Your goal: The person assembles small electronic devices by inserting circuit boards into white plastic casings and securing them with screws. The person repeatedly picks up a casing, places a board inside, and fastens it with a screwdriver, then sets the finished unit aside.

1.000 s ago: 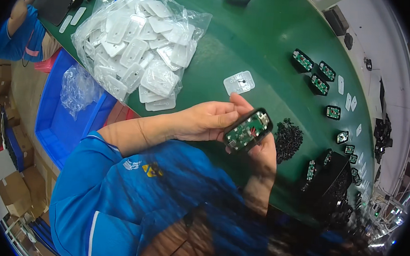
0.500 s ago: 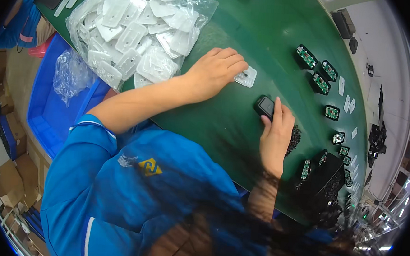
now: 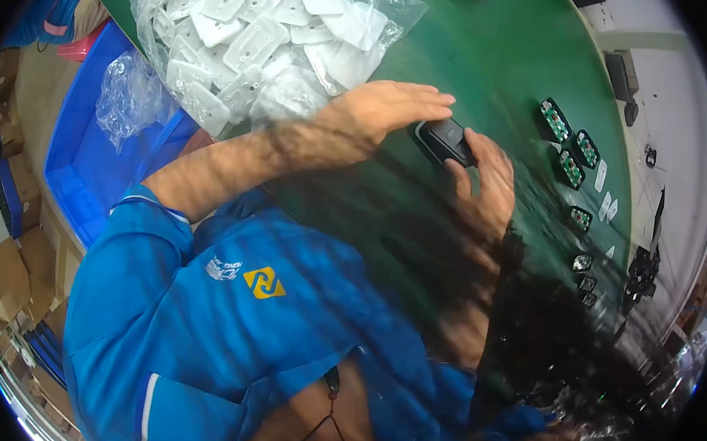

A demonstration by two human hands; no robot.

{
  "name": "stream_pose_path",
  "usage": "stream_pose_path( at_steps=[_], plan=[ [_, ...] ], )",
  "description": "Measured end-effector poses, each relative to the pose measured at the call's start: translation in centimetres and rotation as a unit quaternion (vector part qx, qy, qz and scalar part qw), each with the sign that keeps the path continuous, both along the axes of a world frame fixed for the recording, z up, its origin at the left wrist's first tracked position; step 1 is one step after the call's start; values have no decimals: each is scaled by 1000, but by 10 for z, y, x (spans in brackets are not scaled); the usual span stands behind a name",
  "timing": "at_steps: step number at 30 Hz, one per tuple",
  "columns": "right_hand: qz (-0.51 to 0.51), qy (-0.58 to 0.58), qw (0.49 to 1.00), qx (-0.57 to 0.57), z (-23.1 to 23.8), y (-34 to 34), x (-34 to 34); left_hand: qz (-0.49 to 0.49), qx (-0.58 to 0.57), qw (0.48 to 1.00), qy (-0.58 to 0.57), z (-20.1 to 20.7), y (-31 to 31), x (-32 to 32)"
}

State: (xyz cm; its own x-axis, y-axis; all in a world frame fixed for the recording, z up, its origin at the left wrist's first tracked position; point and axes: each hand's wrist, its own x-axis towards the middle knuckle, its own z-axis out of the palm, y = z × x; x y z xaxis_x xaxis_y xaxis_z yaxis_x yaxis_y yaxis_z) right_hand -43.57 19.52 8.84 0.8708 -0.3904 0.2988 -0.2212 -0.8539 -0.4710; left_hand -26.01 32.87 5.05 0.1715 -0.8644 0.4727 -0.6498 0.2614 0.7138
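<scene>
A small black plastic housing (image 3: 449, 140) with rounded corners lies on the green table between my hands. A thin pale line shows along its left edge; I cannot tell what that is. My right hand (image 3: 489, 177) grips its right end between thumb and fingers. My left hand (image 3: 377, 114) is stretched flat, fingers together, its fingertips just above the housing's far left corner. Whether they touch it, I cannot tell. Close to my left forearm lies a clear plastic bag (image 3: 401, 15) full of white plastic plates (image 3: 255, 43).
Several black housings with green circuit boards (image 3: 570, 168) stand along the right side of the table (image 3: 496, 58), beside loose white plates (image 3: 601, 175). A blue bin (image 3: 86, 177) holding crumpled clear plastic (image 3: 128, 98) is at the left. Dark blurred strands cover the lower right.
The black housing has moved left and away from me in my right hand. My left hand has come off the white plate and straightened; that plate no longer shows plainly.
</scene>
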Motion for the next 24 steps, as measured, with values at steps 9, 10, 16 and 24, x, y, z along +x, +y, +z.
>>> stream_pose_path(
  at_steps=[9,10,16,24],
  plan=[
    [-20,38,999,-26,1,13,5,-17,89,989,-114,-6,5,-4],
    [-21,45,998,-46,-1,15,4,-17,96,987,-129,-5,6,-4],
    [-12,-19,999,-23,-11,6,0,0,28,972,-232,1,-3,-12],
    [-39,37,942,332,5,-45,2,18,40,979,-198,5,-47,-17]
  ],
)
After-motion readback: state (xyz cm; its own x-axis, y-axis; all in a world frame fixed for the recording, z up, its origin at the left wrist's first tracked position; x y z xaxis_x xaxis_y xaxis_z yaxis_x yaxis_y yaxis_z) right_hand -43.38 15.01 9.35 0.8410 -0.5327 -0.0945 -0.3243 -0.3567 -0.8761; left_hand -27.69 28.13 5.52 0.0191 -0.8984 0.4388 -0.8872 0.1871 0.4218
